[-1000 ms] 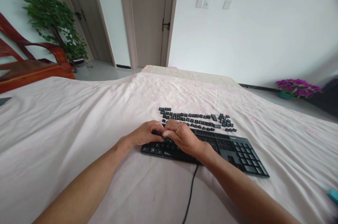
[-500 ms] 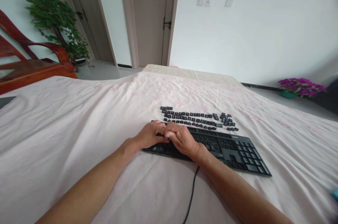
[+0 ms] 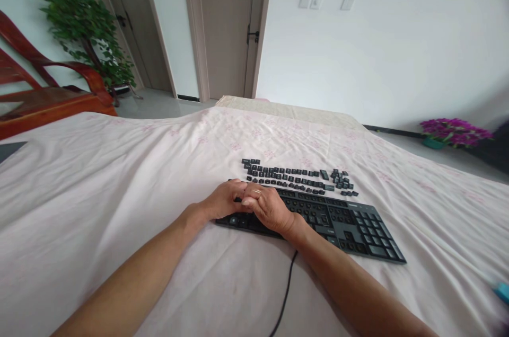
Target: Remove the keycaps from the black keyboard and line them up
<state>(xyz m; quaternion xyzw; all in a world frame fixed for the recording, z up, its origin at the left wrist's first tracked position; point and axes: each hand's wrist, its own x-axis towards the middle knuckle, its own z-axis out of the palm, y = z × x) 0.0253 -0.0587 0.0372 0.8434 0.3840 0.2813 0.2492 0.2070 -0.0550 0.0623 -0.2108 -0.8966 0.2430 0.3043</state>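
A black keyboard (image 3: 338, 225) lies tilted across the cloth, with many of its key sockets bare and the number pad at its right end still carrying keys. Over its left end, my left hand (image 3: 225, 200) is bent, fingers curled at the upper left keys. My right hand (image 3: 270, 207), with a ring on one finger, presses close against it, its fingers closed. Whatever the fingertips grip is hidden beneath the hands. Behind the keyboard, loose black keycaps (image 3: 292, 179) lie in rows, with a small cluster of keycaps (image 3: 342, 179) to their right.
A black cable (image 3: 287, 289) runs from the keyboard toward me. The pale flowered cloth (image 3: 159, 167) is wrinkled. A blue object (image 3: 502, 291) shows at the right edge, and a dark flat thing (image 3: 11, 149) at the left. A wooden chair (image 3: 79, 88) stands at the left.
My right hand has shifted slightly left over the keyboard's left end, its wrist turning a little. The keyboard and the rows of keycaps look the same.
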